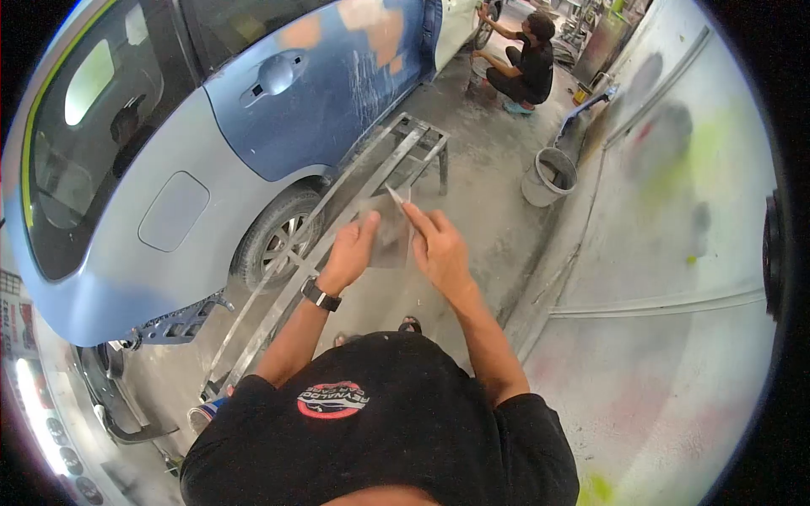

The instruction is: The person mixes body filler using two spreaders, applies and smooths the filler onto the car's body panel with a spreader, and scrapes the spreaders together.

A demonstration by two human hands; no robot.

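In front of my chest, my left hand (348,251) grips the left edge of a thin grey, see-through-looking flat sheet (390,240), thumb up along it. My right hand (440,251) is closed at the sheet's right side, its fingers pinching a thin, pale, pointed flat piece (395,196). The piece's tip angles up and left over the sheet's top edge. I cannot tell whether it is a separate blade or a folded part of the sheet. Beyond my hands, at left, stands a car with a blue door (329,93) bearing orange-tan patches.
A long metal frame bench (405,139) runs between me and the car's rear wheel (283,236). A grey bucket (548,179) stands on the floor near the paint-stained wall (666,211). Farther ahead, another person (533,67) crouches beside the car with a bucket.
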